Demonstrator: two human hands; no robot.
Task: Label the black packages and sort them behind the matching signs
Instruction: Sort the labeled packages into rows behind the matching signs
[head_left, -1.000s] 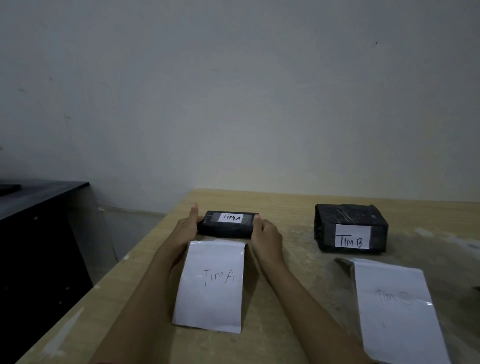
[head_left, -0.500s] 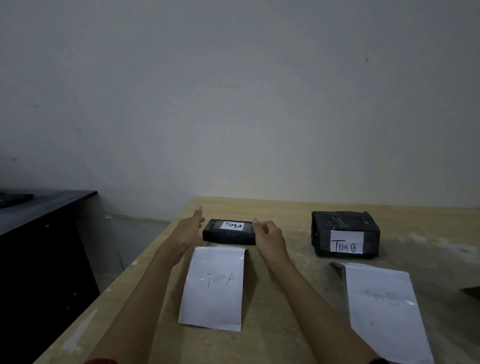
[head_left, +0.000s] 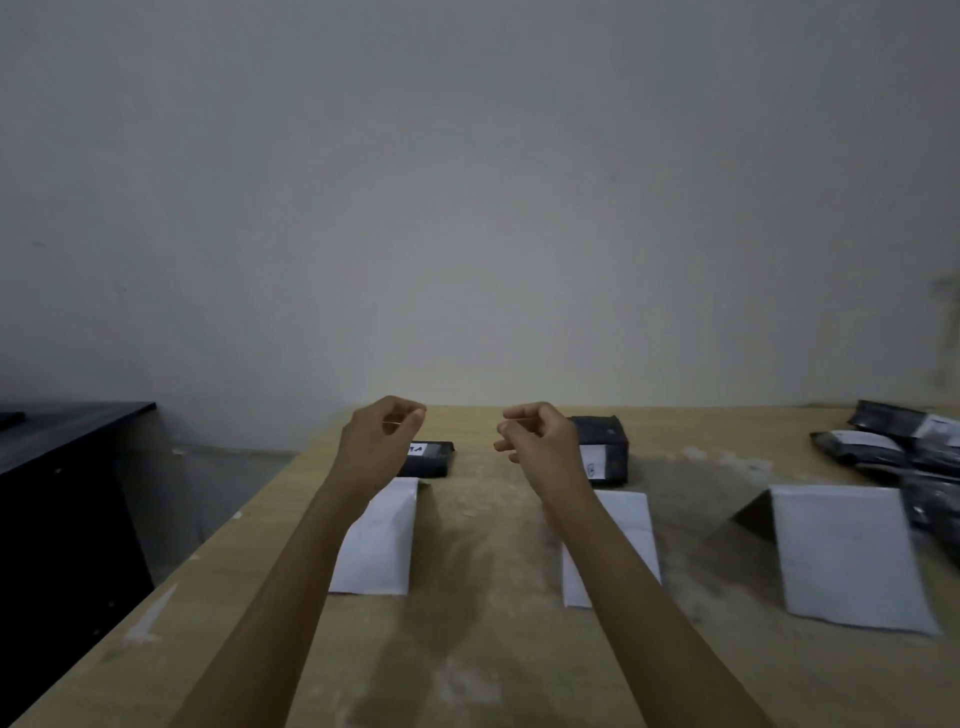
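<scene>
The left hand (head_left: 382, 441) hides part of the package's (head_left: 431, 466) label (head_left: 418, 448), lettering seemingly blurred.

Pale wooden table (head_left: 467, 649) bearing three signs and black packages.
A tall package (head_left: 605, 447) sits just behind the middle sign (head_left: 628, 525). To that sign's left stands the left sign (head_left: 382, 540) with a flat package (head_left: 431, 460) behind it. To its right are the right sign (head_left: 847, 556) and a pile (head_left: 904, 447).

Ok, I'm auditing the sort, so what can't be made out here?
Head view: writing on left sign, middle sign, right sign blurred, unreadable.
Label of flat package half behind left hand.
Label of taller package partly behind right hand.
Some of package pile cut by right edge.
</scene>
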